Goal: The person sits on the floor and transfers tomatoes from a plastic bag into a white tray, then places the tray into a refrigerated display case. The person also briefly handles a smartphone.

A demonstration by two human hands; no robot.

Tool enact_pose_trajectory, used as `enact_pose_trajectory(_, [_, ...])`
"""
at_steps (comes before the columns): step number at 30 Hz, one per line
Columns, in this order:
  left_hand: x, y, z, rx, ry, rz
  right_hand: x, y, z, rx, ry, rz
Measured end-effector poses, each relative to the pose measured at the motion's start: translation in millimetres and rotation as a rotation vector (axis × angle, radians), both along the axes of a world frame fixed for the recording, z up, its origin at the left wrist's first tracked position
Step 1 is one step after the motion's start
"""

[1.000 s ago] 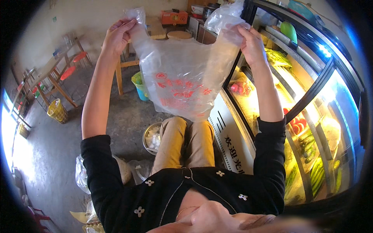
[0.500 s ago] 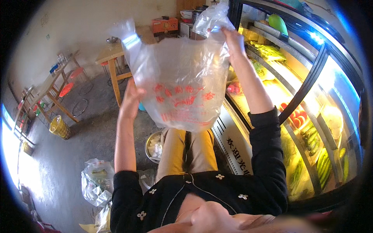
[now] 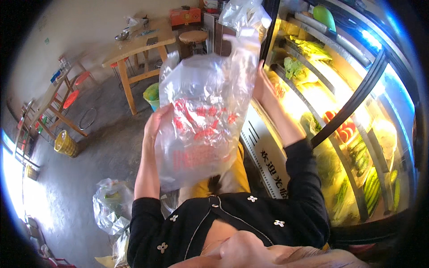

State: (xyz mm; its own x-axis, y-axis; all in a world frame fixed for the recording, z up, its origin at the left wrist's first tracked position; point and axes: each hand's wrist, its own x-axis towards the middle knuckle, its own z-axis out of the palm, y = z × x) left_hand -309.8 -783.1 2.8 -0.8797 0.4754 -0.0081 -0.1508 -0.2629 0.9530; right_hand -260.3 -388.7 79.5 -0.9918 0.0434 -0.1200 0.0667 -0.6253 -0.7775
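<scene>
A clear plastic carrier bag (image 3: 196,147) with red print hangs upright in front of my lap, its mouth and handles at the top. My left hand (image 3: 157,123) grips its left side, thumb on the near face and the other fingers hidden by the plastic. At the upper right edge, my right hand (image 3: 261,82) holds the bag just below the tall right handle; most of its fingers are hidden. Above it, crumpled clear plastic (image 3: 243,15) hangs beside the display fridge's frame.
On my right stands a lit glass display fridge (image 3: 344,125) with vegetables on its shelves. A wooden table (image 3: 138,47) and a round stool (image 3: 193,37) are ahead. At left are a yellow wastebasket (image 3: 66,144) and a stuffed plastic bag (image 3: 112,205) on the floor. A green-lined bin (image 3: 152,94) stands by the table.
The bag has come down and closer to my body, covering more of my legs and the basin of white pieces. My right hand has moved down from the handle's top.
</scene>
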Motion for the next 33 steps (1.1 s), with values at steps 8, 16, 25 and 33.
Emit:
enact_pose_trajectory(8, [-28,10,-81,0.198,-0.305,-0.178,85,-48,-140,0.005,0.221,0.141])
enact_pose_trajectory(16, [15,14,-79,0.031,-0.219,-0.133,84,-30,-151,0.554,0.069,-0.274])
enact_pose_trajectory(25, [25,5,-48,-0.115,0.223,0.015,90,-30,-96,0.973,0.346,-0.151])
enact_pose_trajectory(33, [26,-5,-29,-0.803,0.948,0.325,96,-33,-74,1.693,0.605,-0.5])
